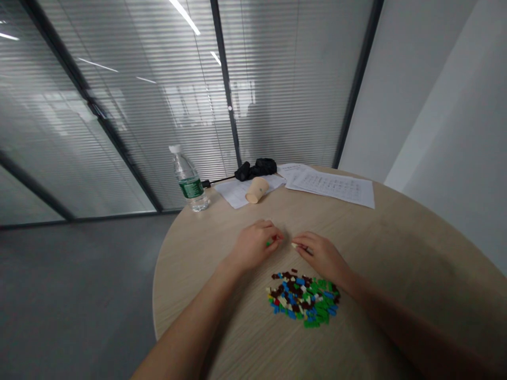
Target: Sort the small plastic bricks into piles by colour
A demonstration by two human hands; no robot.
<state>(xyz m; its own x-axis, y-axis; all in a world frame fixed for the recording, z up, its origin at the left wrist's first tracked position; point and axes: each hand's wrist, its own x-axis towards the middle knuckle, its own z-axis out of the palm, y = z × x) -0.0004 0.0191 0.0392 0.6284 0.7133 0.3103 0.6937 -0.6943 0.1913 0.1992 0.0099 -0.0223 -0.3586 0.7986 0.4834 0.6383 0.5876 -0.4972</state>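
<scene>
Over the middle of the table my left hand (pixel 257 244) is closed, with a bit of green toy brick (pixel 269 243) showing between its fingers. Facing it, a short gap away, my right hand (pixel 321 255) pinches a small cream-coloured toy brick (pixel 294 245) between thumb and fingertips. Just below the hands lies a loose pile of small toy bricks (pixel 303 298) in green, blue, dark brown, cream and a little red. The fingers partly hide both held pieces.
On the round wooden table (pixel 190 274) a water bottle (pixel 191 182) stands at the far left. A paper cup (pixel 256 190) lies on its side on white sheets. Black bunched items (pixel 257 169) and printed papers (pixel 332 186) are along the back, before a blinded glass wall.
</scene>
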